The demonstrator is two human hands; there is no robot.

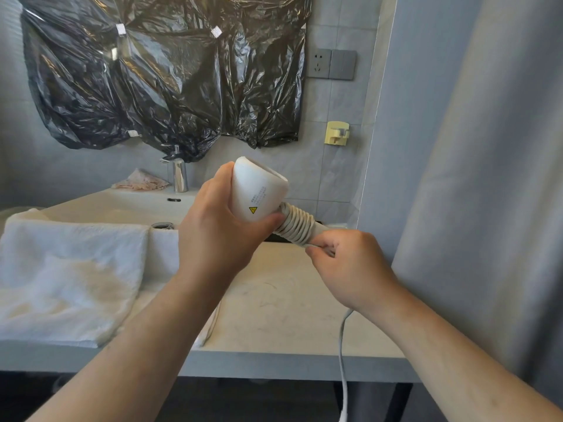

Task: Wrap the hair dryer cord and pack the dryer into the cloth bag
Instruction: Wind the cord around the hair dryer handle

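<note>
Left hand (pixel 219 226) gripping smooth white dryer (pixel 256 190), right hand (pixel 350 263) pinching ribbed coiled cord (pixel 297 225)

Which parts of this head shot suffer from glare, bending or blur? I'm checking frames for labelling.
Head view: daylight glints off the crinkled black plastic sheet and the chrome faucet; wide-angle bending bows the wall corner and counter edge; the hair dryer, left hand and right hand are sharp, but the dryer's label text is too small to read.
</note>
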